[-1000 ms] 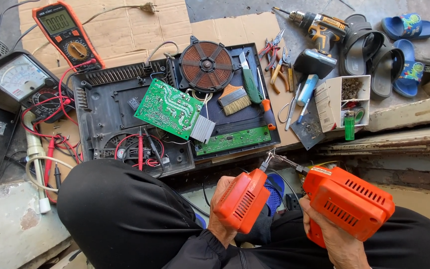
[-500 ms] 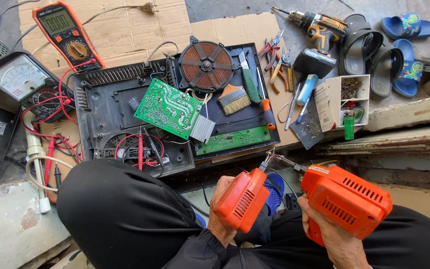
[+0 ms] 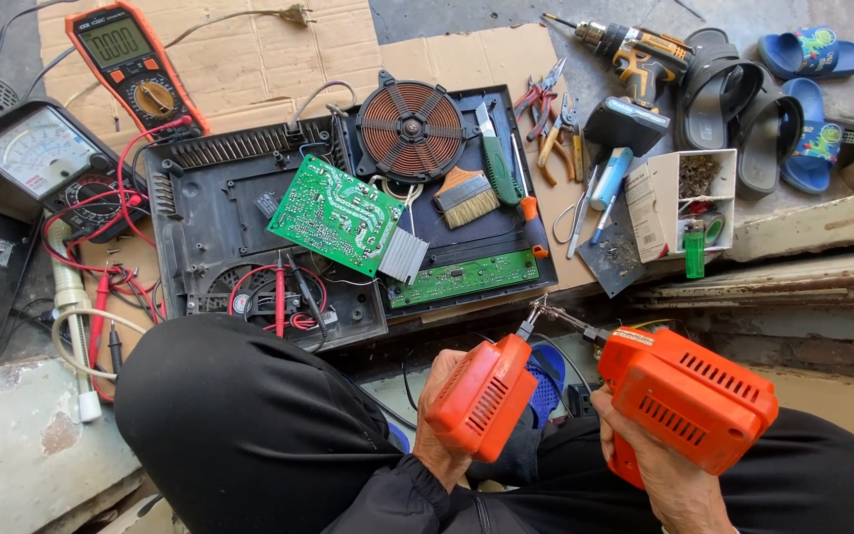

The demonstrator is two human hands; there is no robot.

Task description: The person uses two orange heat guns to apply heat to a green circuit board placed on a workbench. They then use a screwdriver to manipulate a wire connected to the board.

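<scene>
Holding two orange soldering guns tip-to-tip over lap: left hand (image 3: 442, 425) grip wrapped round smaller gun (image 3: 483, 394), right hand (image 3: 659, 475) grip clamped on bigger gun (image 3: 689, 396); both prob. rigid, weighty, w/ fragile tips, so hold by handle, opened cooker chassis (image 3: 210, 218) beyond grips.

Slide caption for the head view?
Left hand and right hand each hold an orange plastic soldering gun, tips touching.
</scene>
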